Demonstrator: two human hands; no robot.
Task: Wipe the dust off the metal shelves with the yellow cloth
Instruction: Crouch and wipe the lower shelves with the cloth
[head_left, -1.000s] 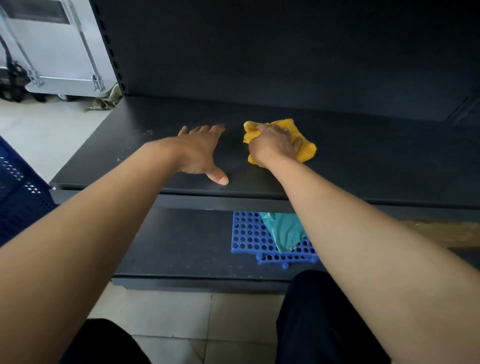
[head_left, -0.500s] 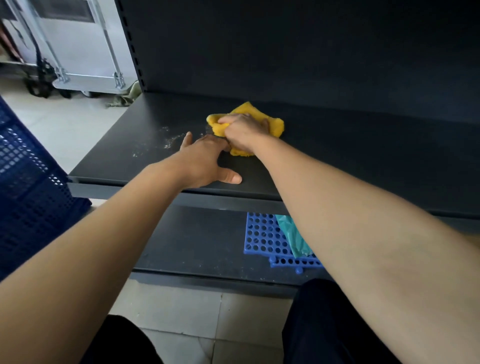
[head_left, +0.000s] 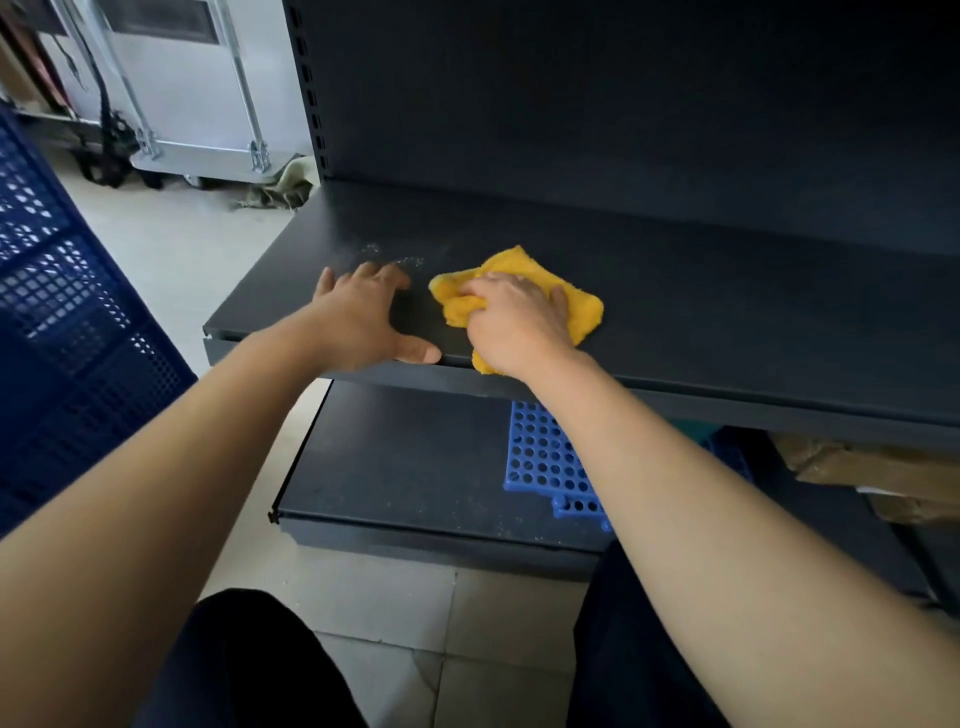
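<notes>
Wiping step under way: right hand (head_left: 514, 322) presses yellow cloth (head_left: 582, 306) on upper metal shelf (head_left: 727, 322), near front edge, left of middle.

Head view: cloth bunched under R palm, fingers curled over it and gripping; its near fold reaches the shelf's front edge. Left hand (head_left: 363, 317) lies flat just beside, fingers spread, holding nothing, bracing on the shelf nr front-left corner. Pale dust specks (head_left: 395, 257) sit just past L fingertips, unwiped. Next move, prob.: lift or shift L hand, sweep cloth left & back over specks w/ steady pressure. Lower shelf (head_left: 405, 467) also looks dusty.
</notes>
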